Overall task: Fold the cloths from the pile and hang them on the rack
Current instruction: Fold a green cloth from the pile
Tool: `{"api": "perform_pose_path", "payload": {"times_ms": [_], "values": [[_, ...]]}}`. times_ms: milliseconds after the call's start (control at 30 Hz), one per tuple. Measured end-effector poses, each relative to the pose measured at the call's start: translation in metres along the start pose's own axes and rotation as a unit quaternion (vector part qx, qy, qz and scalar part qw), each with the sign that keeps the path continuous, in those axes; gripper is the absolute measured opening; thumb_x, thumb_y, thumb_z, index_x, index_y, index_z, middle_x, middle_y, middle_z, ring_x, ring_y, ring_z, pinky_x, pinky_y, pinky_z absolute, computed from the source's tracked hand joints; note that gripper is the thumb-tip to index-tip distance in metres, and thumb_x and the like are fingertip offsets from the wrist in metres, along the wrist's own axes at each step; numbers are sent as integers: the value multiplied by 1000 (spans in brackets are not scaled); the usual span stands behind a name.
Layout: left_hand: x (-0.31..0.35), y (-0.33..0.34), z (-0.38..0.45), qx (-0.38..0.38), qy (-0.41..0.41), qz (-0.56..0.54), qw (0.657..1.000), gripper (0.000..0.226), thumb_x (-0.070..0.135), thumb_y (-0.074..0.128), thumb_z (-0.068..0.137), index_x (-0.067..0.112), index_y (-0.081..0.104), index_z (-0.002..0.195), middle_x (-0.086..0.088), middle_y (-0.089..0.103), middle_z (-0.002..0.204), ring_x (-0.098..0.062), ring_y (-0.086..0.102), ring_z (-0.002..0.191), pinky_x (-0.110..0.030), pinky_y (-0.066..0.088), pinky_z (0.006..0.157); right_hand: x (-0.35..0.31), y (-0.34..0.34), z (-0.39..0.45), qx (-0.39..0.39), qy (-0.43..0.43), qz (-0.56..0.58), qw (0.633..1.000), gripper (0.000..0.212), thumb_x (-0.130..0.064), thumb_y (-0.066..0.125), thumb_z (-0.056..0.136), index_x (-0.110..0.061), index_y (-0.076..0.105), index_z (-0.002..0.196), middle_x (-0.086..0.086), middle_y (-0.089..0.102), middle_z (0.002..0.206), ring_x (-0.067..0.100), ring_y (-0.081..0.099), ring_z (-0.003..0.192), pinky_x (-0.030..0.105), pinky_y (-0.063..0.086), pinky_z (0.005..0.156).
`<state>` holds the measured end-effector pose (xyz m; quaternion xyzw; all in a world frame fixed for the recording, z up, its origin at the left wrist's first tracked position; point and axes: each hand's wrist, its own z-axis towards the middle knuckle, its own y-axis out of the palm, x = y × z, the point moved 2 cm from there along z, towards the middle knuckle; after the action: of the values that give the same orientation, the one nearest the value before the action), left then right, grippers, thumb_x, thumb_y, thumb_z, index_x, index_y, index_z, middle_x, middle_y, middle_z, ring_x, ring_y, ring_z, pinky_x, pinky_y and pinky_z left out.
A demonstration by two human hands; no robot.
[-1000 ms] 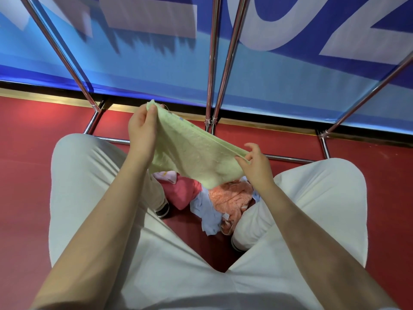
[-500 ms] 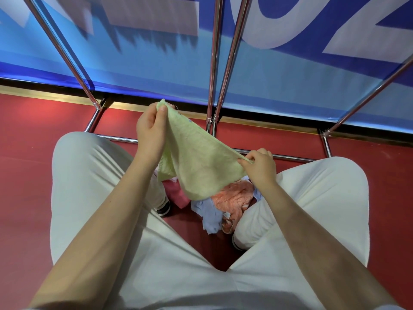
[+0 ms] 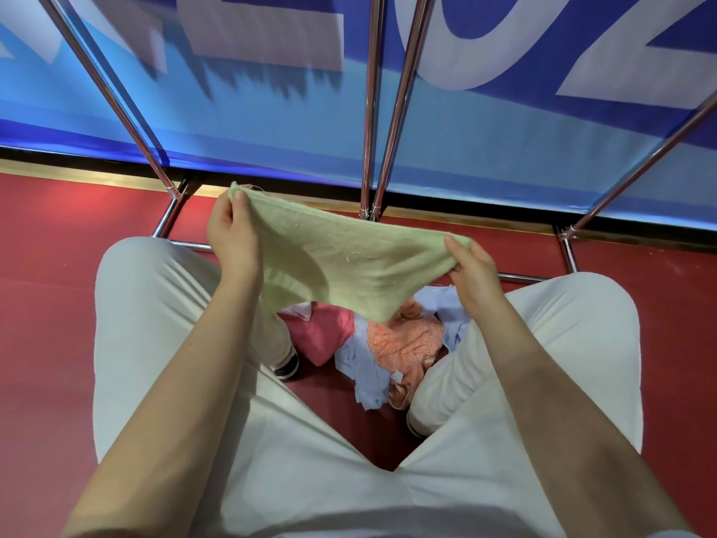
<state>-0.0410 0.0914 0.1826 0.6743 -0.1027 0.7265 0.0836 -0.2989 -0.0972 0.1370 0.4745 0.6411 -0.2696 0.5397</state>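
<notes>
A pale green cloth [image 3: 333, 266] hangs stretched between a person's left hand [image 3: 232, 231], pinching its corner at ten o'clock, and right hand [image 3: 471, 266], pinching at three, its long axis running crosswise below the rack's chrome bars [image 3: 372, 106] at twelve, above the floor pile [image 3: 388, 343].

A dark red smooth floor [image 3: 50, 304] fills nine to three o'clock; at twelve o'clock stands a blue banner wall with large white lettering [image 3: 271, 122].
</notes>
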Motion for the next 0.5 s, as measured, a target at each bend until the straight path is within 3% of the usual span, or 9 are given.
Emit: {"api": "perform_pose_path", "payload": {"times_ms": [100, 200, 267, 367, 500], "values": [[-7, 3, 0, -20, 3, 19, 1000, 21, 28, 44, 98, 21, 54, 82, -2, 48, 84, -10, 42, 78, -27, 35, 70, -7, -5, 0, 49, -32, 19, 998, 11, -16, 61, 93, -16, 66, 84, 0, 68, 81, 15, 63, 77, 27, 52, 69], [-10, 9, -4, -33, -20, 10, 999, 22, 24, 44, 100, 15, 61, 90, 2, 52, 85, -7, 45, 79, -20, 38, 71, -11, -7, -4, 92, -52, 42, 994, 11, -18, 62, 92, -19, 69, 84, -1, 69, 83, 16, 64, 81, 28, 53, 71], [-11, 14, -8, -50, -24, 2, 998, 23, 21, 44, 101, 15, 60, 85, 6, 49, 79, -1, 43, 72, -15, 36, 65, -12, -8, -4, 121, -54, 60, 989, 11, -17, 62, 92, -19, 68, 83, -2, 69, 82, 15, 63, 80, 30, 52, 73], [-15, 22, -13, -70, -27, 14, 997, 29, 22, 44, 100, 7, 49, 75, -1, 35, 70, -5, 31, 64, -21, 28, 57, -14, -12, -2, 151, -50, 69, 985, 11, -18, 63, 91, -19, 67, 81, -3, 67, 79, 14, 61, 79, 30, 51, 75], [-23, 30, -14, -60, -80, 16, 995, 25, 27, 47, 97, 16, 49, 76, -5, 35, 74, -14, 31, 71, -29, 25, 63, -9, -14, 0, 180, -31, 54, 982, 15, -18, 64, 91, -18, 65, 75, -5, 63, 74, 13, 57, 74, 27, 47, 70]]}}
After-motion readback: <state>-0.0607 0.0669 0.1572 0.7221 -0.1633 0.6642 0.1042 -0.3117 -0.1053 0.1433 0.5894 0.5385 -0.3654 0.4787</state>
